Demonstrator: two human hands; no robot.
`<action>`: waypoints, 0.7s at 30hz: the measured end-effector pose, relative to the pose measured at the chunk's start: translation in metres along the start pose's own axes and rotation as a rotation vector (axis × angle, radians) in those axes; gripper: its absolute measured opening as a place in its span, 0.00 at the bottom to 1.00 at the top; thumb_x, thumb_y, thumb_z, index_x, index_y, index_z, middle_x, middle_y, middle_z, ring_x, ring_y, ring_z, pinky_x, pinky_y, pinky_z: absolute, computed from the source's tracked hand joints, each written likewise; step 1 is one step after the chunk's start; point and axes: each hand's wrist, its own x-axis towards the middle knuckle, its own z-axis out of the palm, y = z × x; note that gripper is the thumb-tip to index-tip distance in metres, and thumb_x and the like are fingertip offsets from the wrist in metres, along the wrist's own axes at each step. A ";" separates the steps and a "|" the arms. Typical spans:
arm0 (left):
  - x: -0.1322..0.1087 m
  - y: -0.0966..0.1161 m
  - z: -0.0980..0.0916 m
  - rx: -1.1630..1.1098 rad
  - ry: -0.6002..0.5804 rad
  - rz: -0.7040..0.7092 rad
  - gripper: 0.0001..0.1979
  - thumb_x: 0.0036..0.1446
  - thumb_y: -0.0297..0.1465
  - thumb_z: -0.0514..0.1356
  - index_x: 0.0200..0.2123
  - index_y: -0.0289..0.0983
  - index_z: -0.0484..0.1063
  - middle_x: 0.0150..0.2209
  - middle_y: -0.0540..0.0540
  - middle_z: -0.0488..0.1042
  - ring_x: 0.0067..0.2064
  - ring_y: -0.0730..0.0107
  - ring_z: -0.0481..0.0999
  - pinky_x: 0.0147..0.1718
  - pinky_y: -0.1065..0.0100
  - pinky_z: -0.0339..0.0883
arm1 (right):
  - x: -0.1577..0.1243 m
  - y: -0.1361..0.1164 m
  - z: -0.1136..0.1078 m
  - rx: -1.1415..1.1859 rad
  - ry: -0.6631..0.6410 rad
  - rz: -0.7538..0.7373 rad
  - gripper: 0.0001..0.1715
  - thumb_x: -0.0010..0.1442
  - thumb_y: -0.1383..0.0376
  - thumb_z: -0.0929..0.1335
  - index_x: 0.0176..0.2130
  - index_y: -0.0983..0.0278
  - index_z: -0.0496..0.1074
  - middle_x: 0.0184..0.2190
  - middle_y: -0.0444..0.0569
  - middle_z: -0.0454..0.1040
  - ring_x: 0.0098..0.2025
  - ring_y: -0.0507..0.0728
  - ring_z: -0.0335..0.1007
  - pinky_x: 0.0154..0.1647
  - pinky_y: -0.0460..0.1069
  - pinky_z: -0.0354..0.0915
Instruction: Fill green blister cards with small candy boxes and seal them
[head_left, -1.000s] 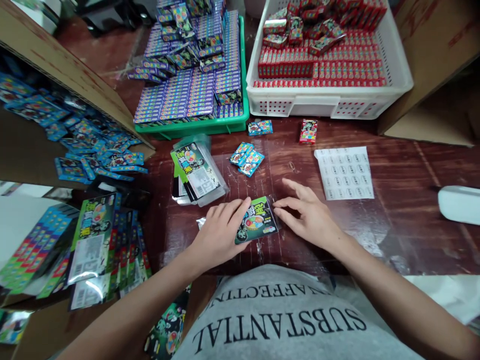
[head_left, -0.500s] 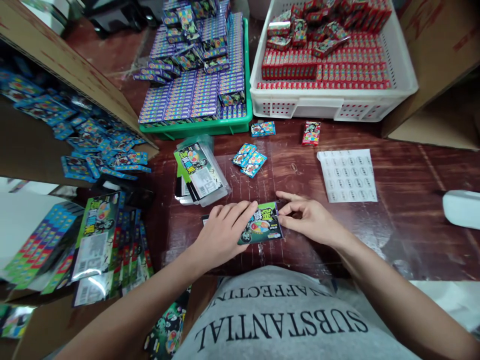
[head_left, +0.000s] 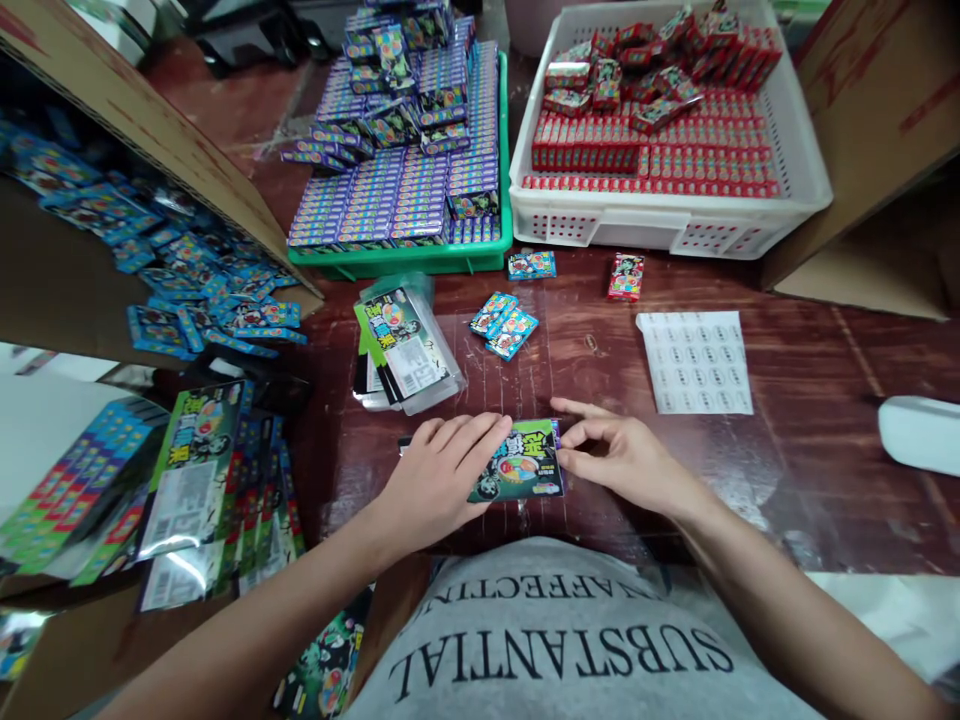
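Observation:
A flat printed box [head_left: 525,462], green and black with colourful candy pictures, lies on the table in front of me. My left hand [head_left: 450,462] is laid across its left part, fingers together and curled over the far edge, holding it. My right hand [head_left: 611,452] is at the box's right end, thumb and bent fingers closing on the edge there, index finger stretched out. A bit of purple shows at that end; what it belongs to is partly hidden. Beyond the box lie small blue candy boxes [head_left: 513,334] and printed packs in clear plastic sleeves [head_left: 409,350].
A green crate [head_left: 506,150] of purple boxes and a white basket [head_left: 652,225] of red boxes stand at the back. One red box [head_left: 625,277] and a sticker sheet [head_left: 696,362] lie right of centre. At left are a carton [head_left: 172,140] of blue boxes and stacked printed sleeves [head_left: 195,470].
The view has shifted slightly. Both hands stay on the box, with the right fingers a little more bent in at its end, where slightly more purple shows.

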 end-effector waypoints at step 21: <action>-0.013 0.004 0.001 -0.057 0.210 -0.047 0.45 0.59 0.37 0.67 0.72 0.35 0.48 0.63 0.32 0.68 0.61 0.45 0.68 0.57 0.49 0.60 | 0.004 -0.010 0.029 -0.307 0.120 -0.207 0.11 0.67 0.61 0.68 0.43 0.54 0.82 0.68 0.49 0.65 0.71 0.64 0.56 0.69 0.67 0.56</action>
